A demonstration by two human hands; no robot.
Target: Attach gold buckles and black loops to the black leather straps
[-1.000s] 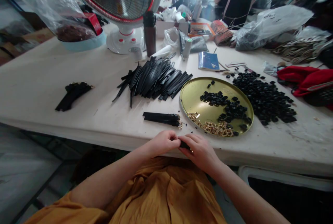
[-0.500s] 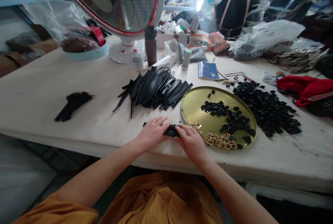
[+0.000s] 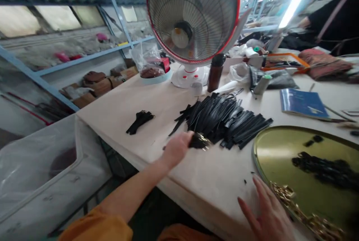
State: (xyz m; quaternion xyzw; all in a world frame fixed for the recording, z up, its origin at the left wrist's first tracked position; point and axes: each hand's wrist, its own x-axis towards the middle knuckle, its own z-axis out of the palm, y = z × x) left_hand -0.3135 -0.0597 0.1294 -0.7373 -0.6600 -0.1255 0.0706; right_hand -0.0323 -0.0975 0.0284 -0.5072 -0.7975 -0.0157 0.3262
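Note:
My left hand (image 3: 177,148) is closed round a bundle of black straps (image 3: 198,141) with gold metal ends, held over the table. Farther left, a similar small bundle of black straps (image 3: 139,122) lies on the tabletop. Just beyond my left hand spreads a heap of loose black strips (image 3: 224,119). My right hand (image 3: 265,211) is blurred, its fingers apart and holding nothing, beside the near rim of a round gold tray (image 3: 269,140). Gold metal buckles (image 3: 322,224) and small black pieces (image 3: 325,168) lie in the tray.
A red-rimmed fan heater (image 3: 193,17) stands at the back with a dark bottle (image 3: 215,72) beside it. A blue booklet (image 3: 303,102) and a thread spool (image 3: 262,85) lie to the right. A white bin (image 3: 92,166) stands off the table's left edge. A person's dark clothing shows at upper right.
The view has swung left. My left hand has moved left with the strap bundle, away from my right hand. My right hand has let go of the bundle and its fingers have spread.

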